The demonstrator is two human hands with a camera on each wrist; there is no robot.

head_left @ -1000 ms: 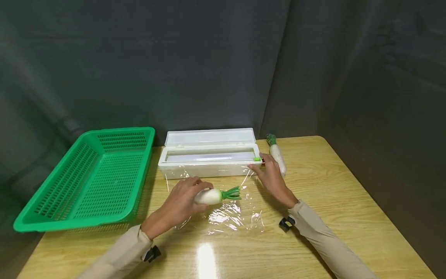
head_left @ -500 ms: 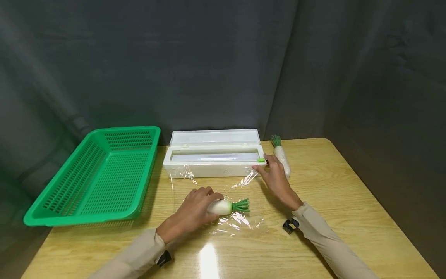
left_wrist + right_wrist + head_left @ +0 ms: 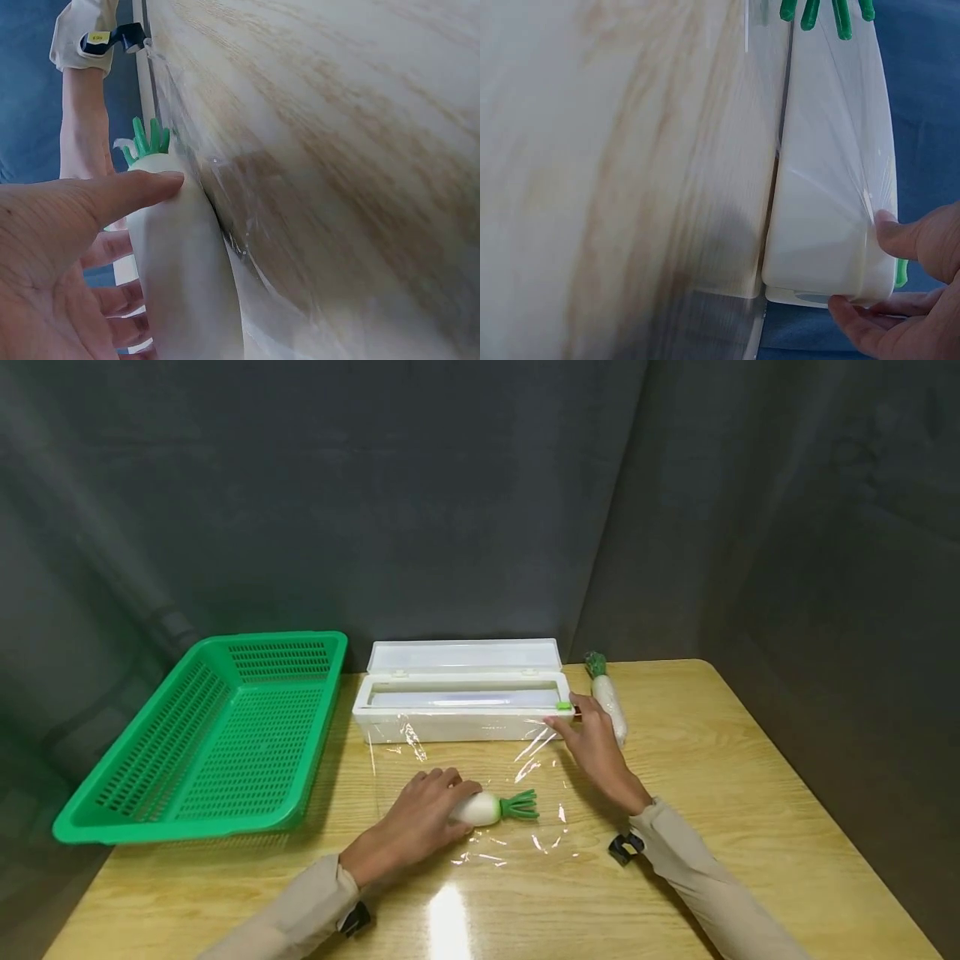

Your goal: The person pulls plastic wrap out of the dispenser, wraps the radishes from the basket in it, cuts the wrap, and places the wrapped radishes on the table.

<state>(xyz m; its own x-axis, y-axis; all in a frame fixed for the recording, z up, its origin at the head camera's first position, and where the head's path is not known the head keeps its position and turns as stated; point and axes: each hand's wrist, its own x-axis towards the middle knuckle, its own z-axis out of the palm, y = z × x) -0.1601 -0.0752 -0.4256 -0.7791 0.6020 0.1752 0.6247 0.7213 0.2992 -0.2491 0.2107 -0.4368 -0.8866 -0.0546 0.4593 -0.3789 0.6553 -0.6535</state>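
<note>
A white radish (image 3: 480,809) with green leaf stubs lies crosswise over a sheet of clear cling film (image 3: 525,768) spread on the table. My left hand (image 3: 422,818) grips its left part from above; the left wrist view shows the thumb along one side of the radish (image 3: 187,262) and the fingers at the other. The film comes out of a white cling film dispenser (image 3: 450,727) whose lid stands up, with the roll inside. At the dispenser's right end, my right hand (image 3: 597,752) grips the corner, thumb in front, beside a small green slider (image 3: 563,706).
A green plastic basket (image 3: 300,760) stands at the left of the wooden table (image 3: 637,902). Behind my right hand lies another white radish (image 3: 609,706), which looks wrapped in film. A dark curtain (image 3: 450,510) hangs behind the table.
My left hand has brought the radish down and toward me onto the film, a little to the right. My right hand keeps its hold on the dispenser's end.
</note>
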